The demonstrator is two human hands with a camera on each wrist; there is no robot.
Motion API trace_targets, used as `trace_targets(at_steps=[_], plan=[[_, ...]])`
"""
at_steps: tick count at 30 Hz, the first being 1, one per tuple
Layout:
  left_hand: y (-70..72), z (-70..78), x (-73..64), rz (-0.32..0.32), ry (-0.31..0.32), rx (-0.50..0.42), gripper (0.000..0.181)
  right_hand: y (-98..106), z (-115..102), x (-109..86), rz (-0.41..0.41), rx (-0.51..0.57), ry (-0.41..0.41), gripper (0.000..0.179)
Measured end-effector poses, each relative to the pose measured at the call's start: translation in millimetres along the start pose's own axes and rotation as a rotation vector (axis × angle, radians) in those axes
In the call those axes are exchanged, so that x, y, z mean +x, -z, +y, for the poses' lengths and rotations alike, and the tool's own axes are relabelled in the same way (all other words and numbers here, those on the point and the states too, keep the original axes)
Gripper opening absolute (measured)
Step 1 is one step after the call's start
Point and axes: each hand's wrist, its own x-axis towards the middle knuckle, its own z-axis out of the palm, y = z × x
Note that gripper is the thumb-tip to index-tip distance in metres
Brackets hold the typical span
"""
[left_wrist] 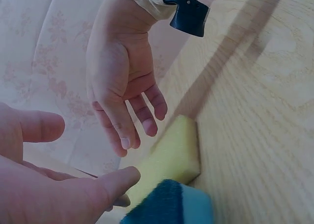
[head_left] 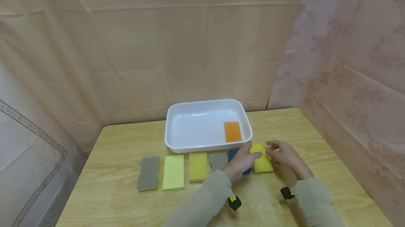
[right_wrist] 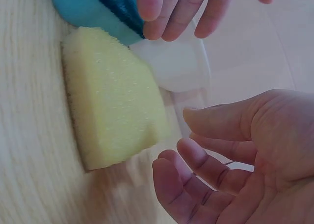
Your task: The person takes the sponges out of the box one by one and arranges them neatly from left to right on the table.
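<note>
A yellow sponge (head_left: 263, 163) lies at the right end of a row on the wooden table, between my two hands. My left hand (head_left: 241, 161) reaches over the dark blue sponge (head_left: 233, 153), fingers extended toward the yellow one. To the right of the yellow sponge, my right hand (head_left: 283, 154) hovers with loosely bent fingers and holds nothing. In the right wrist view the yellow sponge (right_wrist: 115, 101) shows a gap from the right fingertips. The left wrist view shows the blue sponge (left_wrist: 169, 207) beside the yellow sponge (left_wrist: 179, 153), below the left thumb.
Leftward along the row lie a grey sponge (head_left: 218, 161), another yellow sponge (head_left: 198, 167), a pale yellow sponge (head_left: 173, 172) and a grey wavy-edged sponge (head_left: 148, 173). Behind them stands a white tray (head_left: 193, 148) with an orange sponge (head_left: 232, 131) inside. Curtains hang behind the table.
</note>
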Motion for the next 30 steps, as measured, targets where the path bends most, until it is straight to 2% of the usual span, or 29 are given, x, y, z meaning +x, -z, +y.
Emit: trace_targets(at_steps=[9,19,24,30], plan=[[19.0,14.8,-5.8,-0.055,-0.054,0.070,0.068,11,-17,2.0,0.046,-0.031,0.106,0.046],[38.4,24.5,-5.4,-0.118,-0.129,-0.007,0.061,14,-46,13.3,0.020,0.059,0.167,0.054],[48.4,32.5,-2.3,-0.107,-0.111,-0.009,0.059,11,-59,16.8,0.001,0.169,0.177,0.057],[60.1,44.0,5.8,-0.092,-0.130,-0.079,0.060,8,-68,29.2,-0.044,0.309,0.192,0.061]])
